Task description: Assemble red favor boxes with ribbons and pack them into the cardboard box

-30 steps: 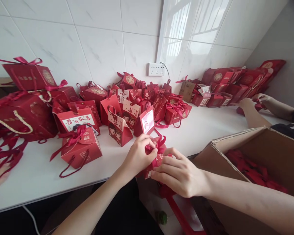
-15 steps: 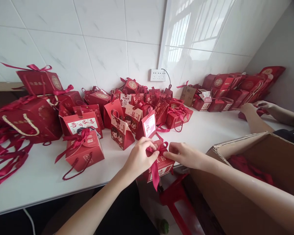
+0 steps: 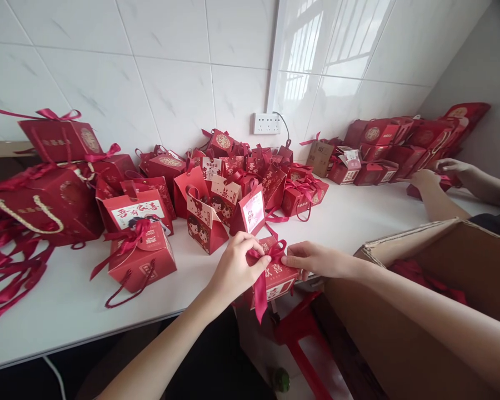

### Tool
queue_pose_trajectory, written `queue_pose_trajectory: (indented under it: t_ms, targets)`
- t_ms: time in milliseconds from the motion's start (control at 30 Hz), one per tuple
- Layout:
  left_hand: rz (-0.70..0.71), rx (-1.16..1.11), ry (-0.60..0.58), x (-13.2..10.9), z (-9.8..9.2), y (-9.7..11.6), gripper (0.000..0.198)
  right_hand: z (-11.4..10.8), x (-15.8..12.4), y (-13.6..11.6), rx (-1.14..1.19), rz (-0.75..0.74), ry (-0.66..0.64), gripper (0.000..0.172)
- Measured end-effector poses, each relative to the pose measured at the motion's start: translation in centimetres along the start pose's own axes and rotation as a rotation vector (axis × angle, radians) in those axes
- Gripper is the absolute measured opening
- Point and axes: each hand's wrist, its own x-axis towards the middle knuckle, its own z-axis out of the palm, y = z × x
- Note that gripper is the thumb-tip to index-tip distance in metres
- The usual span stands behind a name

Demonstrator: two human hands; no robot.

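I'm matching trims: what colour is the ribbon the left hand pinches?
The ribbon is deep pinkish red; it shows best in the head view.

White power socket on tiled wall, red stool below

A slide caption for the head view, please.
Left hand and right hand at the ribbon bow of a red box.

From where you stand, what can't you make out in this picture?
All in the head view:
Bow: its left part is hidden by the left hand.
Right hand: fingers curl out of sight, so its grip is unclear.
Carton: its inside is partly hidden by the right forearm; the picture's right edge cuts it off.
Far box: partly covered by a co-worker's hand.
Green thing below: too dim to name.
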Motion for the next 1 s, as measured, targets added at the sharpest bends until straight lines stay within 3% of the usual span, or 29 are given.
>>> queue_pose_trajectory:
  t_ms: [500, 567, 667, 733, 833, 1000]
  targets:
    - [-0.044, -0.022, -0.015, 0.0, 0.0, -0.1, 0.011, -1.3, -0.2, -0.3, 0.078, -0.034, -0.189, 0.041]
    - [-0.034, -0.043, -0.009, -0.1, -0.1, -0.4, 0.015, -1.3, -0.1, -0.4, 0.034, -0.055, -0.071, 0.048]
    - [-0.029, -0.051, 0.046, -0.1, -0.8, -0.7, 0.028, -0.9, 0.2, -0.9, -0.037, -0.107, 0.27, 0.057]
    - [-0.066, 0.024, 0.085, 0.0, -1.6, -0.8, 0.026, -0.4, 0.5, -1.5, -0.119, -0.09, 0.396, 0.06]
    - [-0.171, 0.139, 0.029, 0.2, -2.4, -0.4, 0.025, 0.5, 1.0, -2.3, -0.193, -0.005, 0.412, 0.063]
    - [-0.225, 0.041, -0.051, 0.3, -2.0, -0.4, 0.024, 1.1, 1.6, -2.5, -0.195, 0.1, 0.414, 0.06]
